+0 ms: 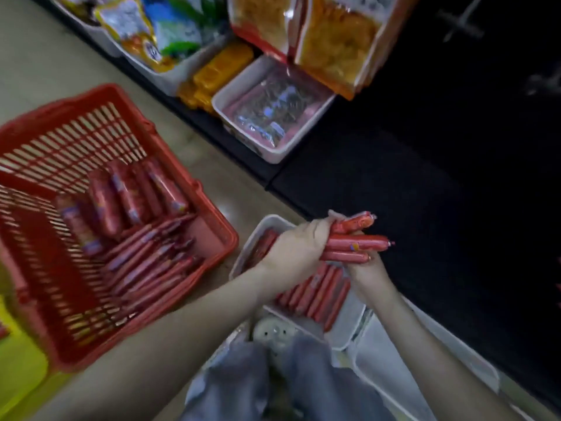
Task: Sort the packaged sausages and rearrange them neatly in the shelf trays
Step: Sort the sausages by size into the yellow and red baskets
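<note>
Over the white shelf tray (268,220), a bundle of red sausage sticks (356,240) lies crosswise between both hands, its label print too blurred to read. The left hand (299,246) curls over the bundle from above. The right hand (365,270) grips it from beneath, fingers wrapped upward. Both forearms reach forward. A red basket (226,226) stands just beside the tray.

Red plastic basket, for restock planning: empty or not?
Not empty: the red slatted plastic basket holds red-wrapped sausages across its bottom.

Red sausages (355,241) over a white tray (349,329); red slatted basket (121,117); yellow, possibly orange-tinged, packets (218,74) behind.
</note>
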### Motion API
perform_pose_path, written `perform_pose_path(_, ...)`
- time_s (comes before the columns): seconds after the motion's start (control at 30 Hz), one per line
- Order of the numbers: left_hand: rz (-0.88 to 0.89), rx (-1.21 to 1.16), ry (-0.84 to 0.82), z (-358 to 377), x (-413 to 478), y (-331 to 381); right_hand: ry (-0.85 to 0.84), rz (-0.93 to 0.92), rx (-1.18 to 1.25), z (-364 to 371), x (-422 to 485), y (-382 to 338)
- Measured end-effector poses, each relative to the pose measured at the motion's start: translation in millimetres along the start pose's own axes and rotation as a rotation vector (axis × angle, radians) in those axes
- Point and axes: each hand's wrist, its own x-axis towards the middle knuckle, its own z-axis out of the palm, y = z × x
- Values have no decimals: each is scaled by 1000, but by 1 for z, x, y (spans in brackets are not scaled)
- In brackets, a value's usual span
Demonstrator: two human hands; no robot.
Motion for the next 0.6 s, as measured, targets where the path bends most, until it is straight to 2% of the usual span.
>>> perform_pose_path(0.07,-42,-60,-82,28,-8,-8,143,76,40,3,6,28)
perform_pose_path(0.17,-37,-4,-110,67,-16,-22,273,177,46,9,10,65)
perform_pose_path(0.23,-25,69,-108,88,-21,-30,277,216,96,13,11,90)
perform_pose_path(0.37,-59,183,-56,102,-34,-52,300,250,409,2,18,122)
perform_pose_path(0.43,-30,281,-25,102,-41,-61,328,283,269,-12,19,142)
perform_pose_path(0.53,65,353,-6,102,-45,-64,384,380,-179,-24,14,176)
perform_pose_path(0.6,96,371,-27,109,-47,-66,354,455,-375,-23,9,192)
